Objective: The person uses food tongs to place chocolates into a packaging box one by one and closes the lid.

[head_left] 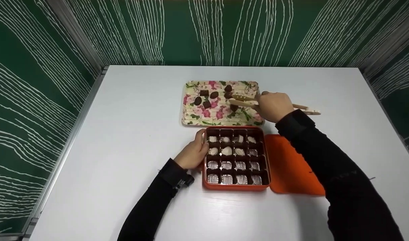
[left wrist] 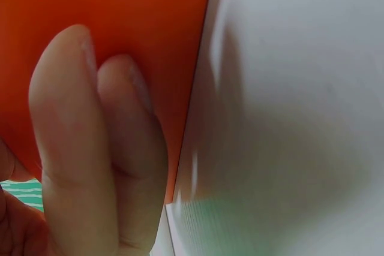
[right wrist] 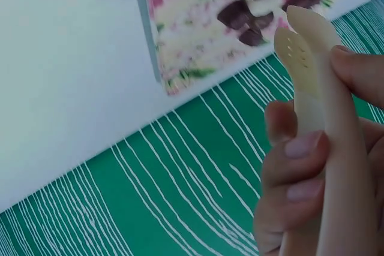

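My left hand holds the left side of an orange chocolate box, its thumb at the rim. In the left wrist view, its fingers lie against the orange outer wall. Pale chocolates sit in the far compartments of the box's divided insert; the nearer compartments show bare bottoms. My right hand grips pale tongs over a floral tray. The tong tips are close together, beside dark chocolates on the tray. Nothing shows between the tips in the right wrist view.
An orange lid lies right of the box, partly beneath my right forearm. The tray stands just behind the box on the white table. Green panels with white lines rise behind the table and along both sides.
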The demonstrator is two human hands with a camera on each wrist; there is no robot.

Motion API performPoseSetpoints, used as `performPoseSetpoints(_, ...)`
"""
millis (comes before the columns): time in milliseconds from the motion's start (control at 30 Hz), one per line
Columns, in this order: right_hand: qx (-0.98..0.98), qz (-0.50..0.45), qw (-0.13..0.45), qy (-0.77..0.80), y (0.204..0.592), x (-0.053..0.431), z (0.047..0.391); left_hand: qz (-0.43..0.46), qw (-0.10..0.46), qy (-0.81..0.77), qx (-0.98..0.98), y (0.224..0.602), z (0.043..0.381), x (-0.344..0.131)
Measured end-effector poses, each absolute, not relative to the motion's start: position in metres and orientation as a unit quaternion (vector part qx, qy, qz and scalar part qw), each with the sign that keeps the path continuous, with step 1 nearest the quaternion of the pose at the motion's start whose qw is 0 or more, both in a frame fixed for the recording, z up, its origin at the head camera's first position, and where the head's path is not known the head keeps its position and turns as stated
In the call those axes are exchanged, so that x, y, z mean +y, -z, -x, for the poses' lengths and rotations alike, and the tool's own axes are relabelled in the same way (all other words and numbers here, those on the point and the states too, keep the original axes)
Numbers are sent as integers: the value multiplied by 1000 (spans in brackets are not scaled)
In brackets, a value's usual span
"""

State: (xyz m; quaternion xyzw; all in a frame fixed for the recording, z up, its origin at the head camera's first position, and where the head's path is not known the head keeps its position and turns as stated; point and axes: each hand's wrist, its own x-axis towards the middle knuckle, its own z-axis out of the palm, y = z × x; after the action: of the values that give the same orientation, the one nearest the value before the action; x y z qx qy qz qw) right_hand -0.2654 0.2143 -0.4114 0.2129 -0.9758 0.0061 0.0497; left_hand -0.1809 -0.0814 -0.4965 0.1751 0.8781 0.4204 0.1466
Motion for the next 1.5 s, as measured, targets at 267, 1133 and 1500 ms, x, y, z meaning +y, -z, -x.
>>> performPoseSetpoints(267,-980,-196,4,-21,413,218,264,-171,157,-417,879,498,182,-81)
performPoseSetpoints(1133,-981,-192,-41,8,413,203,291,-179,148,-405,884,497,183,-82)
performPoseSetpoints(1500,-977,-204,-62,7,413,194,279,-167,159,-411,882,495,181,-81)
